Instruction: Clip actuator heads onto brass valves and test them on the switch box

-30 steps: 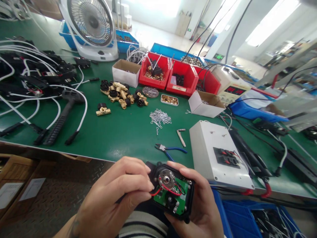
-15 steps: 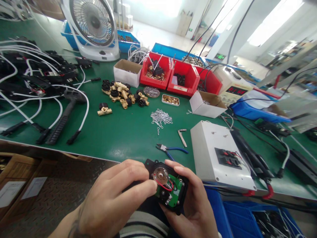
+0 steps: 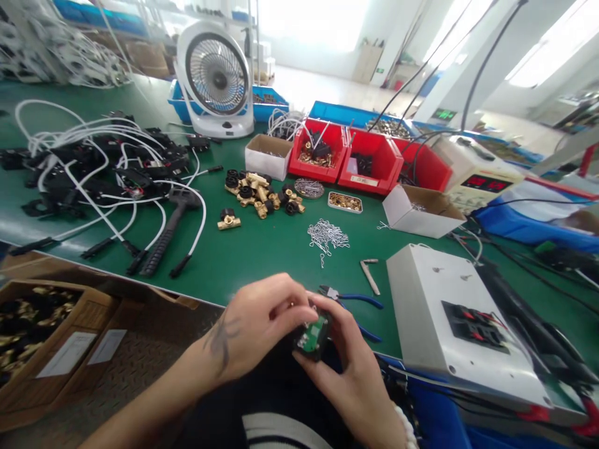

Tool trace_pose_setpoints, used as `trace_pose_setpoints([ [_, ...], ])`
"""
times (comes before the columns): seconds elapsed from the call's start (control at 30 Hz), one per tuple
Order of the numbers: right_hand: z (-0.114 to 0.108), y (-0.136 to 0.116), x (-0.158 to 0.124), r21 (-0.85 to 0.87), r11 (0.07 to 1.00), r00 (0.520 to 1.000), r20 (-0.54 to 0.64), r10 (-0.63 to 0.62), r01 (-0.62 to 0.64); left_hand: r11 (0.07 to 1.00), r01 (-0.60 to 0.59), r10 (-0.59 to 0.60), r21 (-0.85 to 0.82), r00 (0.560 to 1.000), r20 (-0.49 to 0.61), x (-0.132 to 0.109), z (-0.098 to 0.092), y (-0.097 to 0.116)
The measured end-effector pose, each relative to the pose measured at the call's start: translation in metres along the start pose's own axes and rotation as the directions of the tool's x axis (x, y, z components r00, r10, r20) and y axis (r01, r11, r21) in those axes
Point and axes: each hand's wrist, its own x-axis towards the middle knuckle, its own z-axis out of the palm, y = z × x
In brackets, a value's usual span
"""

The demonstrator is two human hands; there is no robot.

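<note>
A small black housing with a green circuit board (image 3: pixel 311 337) is held low over the bench's front edge. My right hand (image 3: pixel 349 358) wraps its right side, thumb below and fingers above. My left hand (image 3: pixel 269 315) is closed over the left and upper part, its thumb lying across the board's top edge. The hand hides the round metal motor and the wires. Just beyond my hands lie blue-handled cutting pliers (image 3: pixel 358 298), and farther off an L-shaped metal piece (image 3: pixel 370 276). A pile of wire clips (image 3: pixel 327 236) sits behind them.
Brass fittings (image 3: pixel 262 194), a hammer (image 3: pixel 166 234) and white-cabled black parts (image 3: pixel 116 159) cover the left. Red bins (image 3: pixel 369 163), a white carton (image 3: pixel 421 212) and a fan (image 3: pixel 218 81) stand behind. A grey switch box (image 3: pixel 461 324) is at right; a cardboard box (image 3: pixel 70 349) stands below left.
The view has swung left, so bench items appear farther right. The housing has turned and tilted in my hands; my left hand now covers the motor and the red wire seen before.
</note>
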Motion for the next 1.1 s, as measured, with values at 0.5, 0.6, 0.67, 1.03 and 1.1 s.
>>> trace_pose_setpoints([
  [0.5,0.010,0.023,0.022,-0.296,0.942,0.972,-0.212,0.098,-0.159,0.717,0.461,-0.418,0.522,0.884,-0.207,0.092,-0.039,-0.125],
  [0.6,0.008,0.015,0.015,-0.358,0.930,0.961,-0.277,-0.016,-0.088,0.723,0.434,-0.426,0.538,0.893,-0.147,0.083,-0.034,-0.128],
  [0.67,0.007,0.007,0.010,-0.366,0.930,0.944,-0.312,-0.106,-0.016,0.745,0.420,-0.415,0.518,0.900,-0.133,0.075,-0.029,-0.125],
  [1.03,0.027,-0.003,-0.009,0.543,0.829,0.976,-0.077,0.204,-0.131,0.931,0.348,-0.306,0.107,0.907,-0.289,0.013,-0.005,-0.023],
  [1.1,0.026,-0.004,-0.007,0.672,0.722,0.975,0.000,0.223,-0.165,0.970,0.228,-0.240,-0.081,0.952,-0.190,0.006,0.001,0.007],
])
